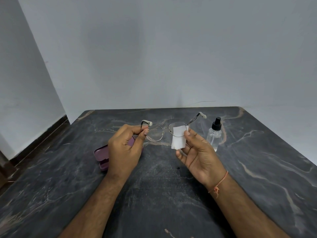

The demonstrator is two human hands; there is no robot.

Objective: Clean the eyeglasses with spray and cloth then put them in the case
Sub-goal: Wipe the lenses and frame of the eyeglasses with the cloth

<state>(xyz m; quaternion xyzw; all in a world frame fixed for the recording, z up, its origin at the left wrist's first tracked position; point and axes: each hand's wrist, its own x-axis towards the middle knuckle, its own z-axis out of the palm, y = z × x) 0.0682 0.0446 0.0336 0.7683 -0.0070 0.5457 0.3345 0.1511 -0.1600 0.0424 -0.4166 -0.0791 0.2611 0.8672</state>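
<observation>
a purple case (101, 156) lies at the left on the dark marbled worktop (257, 169), its lid open, and the left hand hides much of it. the left hand (124, 148) is raised above the case, back toward the camera, with thumb and forefinger pinching the glasses (163, 132) at the left hinge, where the temple meets the rim. the glasses are held up off the worktop between the two hands, temples unfolded and pointing away toward the wall, each temple tip covered by a pale sleeve. the left lens is bare and clear. a white cloth (178, 137), folded small, covers the right lens and hangs below the rim. the right hand (199, 152) has its palm turned up toward the camera; its thumb presses the cloth onto the near side of the lens, and the fingers lie behind the cloth, so the lens is pinched through it. a thin orange thread (220, 183) is tied round the right wrist. just right of that hand a clear spray bottle (214, 134) with a black pump top stands upright on the worktop, near its far edge and apart from the hand.
</observation>
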